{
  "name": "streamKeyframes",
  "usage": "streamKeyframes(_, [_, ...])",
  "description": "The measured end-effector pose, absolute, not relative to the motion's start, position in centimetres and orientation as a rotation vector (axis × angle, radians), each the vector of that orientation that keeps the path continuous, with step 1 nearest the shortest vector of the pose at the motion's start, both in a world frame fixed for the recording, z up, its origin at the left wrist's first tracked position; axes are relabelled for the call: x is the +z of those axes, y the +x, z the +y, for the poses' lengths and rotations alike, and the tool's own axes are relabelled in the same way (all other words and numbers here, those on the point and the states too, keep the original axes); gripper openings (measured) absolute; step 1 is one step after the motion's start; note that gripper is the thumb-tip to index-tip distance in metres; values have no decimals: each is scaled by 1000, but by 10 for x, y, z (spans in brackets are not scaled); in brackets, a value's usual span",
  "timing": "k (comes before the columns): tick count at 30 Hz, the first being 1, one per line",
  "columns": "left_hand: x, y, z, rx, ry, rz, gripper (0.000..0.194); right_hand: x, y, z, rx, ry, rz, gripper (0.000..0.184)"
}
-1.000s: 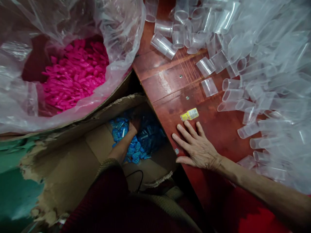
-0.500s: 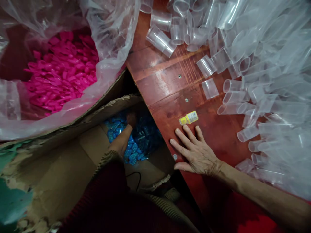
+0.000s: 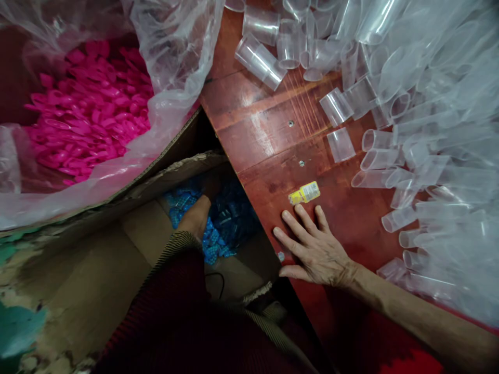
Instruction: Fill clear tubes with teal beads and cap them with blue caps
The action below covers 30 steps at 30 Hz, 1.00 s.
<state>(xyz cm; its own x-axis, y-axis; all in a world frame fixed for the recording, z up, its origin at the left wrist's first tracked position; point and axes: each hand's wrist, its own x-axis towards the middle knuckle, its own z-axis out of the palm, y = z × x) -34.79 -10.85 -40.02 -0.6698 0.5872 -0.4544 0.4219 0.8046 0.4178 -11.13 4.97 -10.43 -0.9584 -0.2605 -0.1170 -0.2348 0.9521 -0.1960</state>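
My left hand [image 3: 211, 188] reaches down into a cardboard box [image 3: 128, 249], in among small blue plastic pieces [image 3: 213, 241]. Shadow and the pieces hide its fingers, so whether it grips anything does not show. A dark sleeve with a striped cuff covers that forearm. On the reddish wooden table [image 3: 257, 119], my right hand [image 3: 317, 252] lies palm down near the edge with its fingers spread. Its fingertips are just below a yellow sticker [image 3: 304, 192], and it holds nothing.
A big heap of clear plastic tubes [image 3: 440, 171] covers the table's right side, with a few loose tubes [image 3: 341, 144] at its edge. At upper left, a box lined with a clear plastic bag [image 3: 179, 78] holds many bright pink plastic pieces [image 3: 93, 114].
My left hand has shifted slightly left and up among the blue pieces. My right hand stays flat on the table. The whole view has turned a little.
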Motion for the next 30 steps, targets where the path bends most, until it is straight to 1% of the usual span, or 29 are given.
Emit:
streamKeyframes(6, [-386,-331,-132,233,699,2395,36,-104,-112,50,-255,-383,2976,81])
streamKeyframes(12, [-354,-265,-196,137,796,2270,33,-105,-112,51,-246,-360,2964,83])
streamKeyframes(16, [-342,-232,-235,98,851,2209,32,-105,-113,52,-216,-347,2951,82])
streamKeyframes(25, [-334,-223,-293,19,708,2191,35,-108,-114,54,-200,-356,2974,84])
streamKeyframes(30, [-321,-199,-306,89,625,2180,35,-106,-118,54,-140,-362,2948,84])
